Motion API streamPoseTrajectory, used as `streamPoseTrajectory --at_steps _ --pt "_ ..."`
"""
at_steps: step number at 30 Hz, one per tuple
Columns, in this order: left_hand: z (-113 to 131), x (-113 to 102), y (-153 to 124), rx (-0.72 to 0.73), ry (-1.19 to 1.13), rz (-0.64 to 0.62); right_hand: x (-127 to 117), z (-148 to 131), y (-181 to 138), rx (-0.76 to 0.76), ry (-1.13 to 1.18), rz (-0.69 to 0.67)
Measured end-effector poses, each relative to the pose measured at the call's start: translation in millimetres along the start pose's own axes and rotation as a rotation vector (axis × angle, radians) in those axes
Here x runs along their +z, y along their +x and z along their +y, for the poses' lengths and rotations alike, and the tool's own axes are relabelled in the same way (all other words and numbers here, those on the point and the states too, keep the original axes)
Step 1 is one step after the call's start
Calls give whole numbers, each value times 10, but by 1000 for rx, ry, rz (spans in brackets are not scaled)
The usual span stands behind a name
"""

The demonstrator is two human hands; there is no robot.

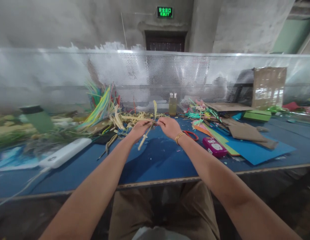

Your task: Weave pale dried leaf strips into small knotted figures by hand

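Over the blue table top (155,160) my left hand (139,129) and my right hand (169,127) meet, both pinched on a bundle of pale yellow strips (152,124). One strip end sticks up above the hands, another hangs down and to the left below them. A gold bracelet (179,136) sits on my right wrist. Behind the hands lies a loose pile of more pale strips (130,119).
A white power bank (65,153) lies left, a green cup (40,119) beyond it. Red-handled scissors (191,134), a pink box (214,147), coloured paper sheets (255,151) and cardboard (269,87) are on the right. A small glass bottle (172,104) stands by the perforated metal screen (190,76).
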State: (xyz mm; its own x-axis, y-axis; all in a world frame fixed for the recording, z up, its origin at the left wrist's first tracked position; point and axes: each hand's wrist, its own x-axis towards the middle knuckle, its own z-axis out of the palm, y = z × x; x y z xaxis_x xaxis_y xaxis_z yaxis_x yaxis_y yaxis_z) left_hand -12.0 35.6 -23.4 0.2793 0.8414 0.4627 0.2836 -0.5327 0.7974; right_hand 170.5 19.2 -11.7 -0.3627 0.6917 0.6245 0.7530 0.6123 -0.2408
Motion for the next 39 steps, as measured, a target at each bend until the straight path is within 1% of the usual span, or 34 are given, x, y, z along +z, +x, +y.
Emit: streamPoseTrajectory --at_steps 4,8,12,16,22,25,28,33,36,39 --pt "38 6 -23 -37 -36 38 -1 5 1 20 -17 -6" --pt "2 5 -36 -76 -40 66 7 -2 -6 18 9 11" --pt "-21 2 -38 -87 -63 67 35 29 -4 31 32 41" --pt "32 1 -51 -138 -57 38 51 78 8 102 71 94" --pt "83 51 -81 -164 -67 -93 118 108 21 142 330 116" --pt "87 93 -96 -230 -129 -123 163 111 25 197 450 152" --pt "86 125 -106 -267 -232 -137 177 99 23 182 507 160" --pt "76 150 -110 -292 -362 -114 163 68 15 147 496 186" --pt "56 147 -99 -325 -388 -77 162 60 12 152 514 164" --pt "22 134 -78 -280 -427 -53 166 47 8 148 530 144"
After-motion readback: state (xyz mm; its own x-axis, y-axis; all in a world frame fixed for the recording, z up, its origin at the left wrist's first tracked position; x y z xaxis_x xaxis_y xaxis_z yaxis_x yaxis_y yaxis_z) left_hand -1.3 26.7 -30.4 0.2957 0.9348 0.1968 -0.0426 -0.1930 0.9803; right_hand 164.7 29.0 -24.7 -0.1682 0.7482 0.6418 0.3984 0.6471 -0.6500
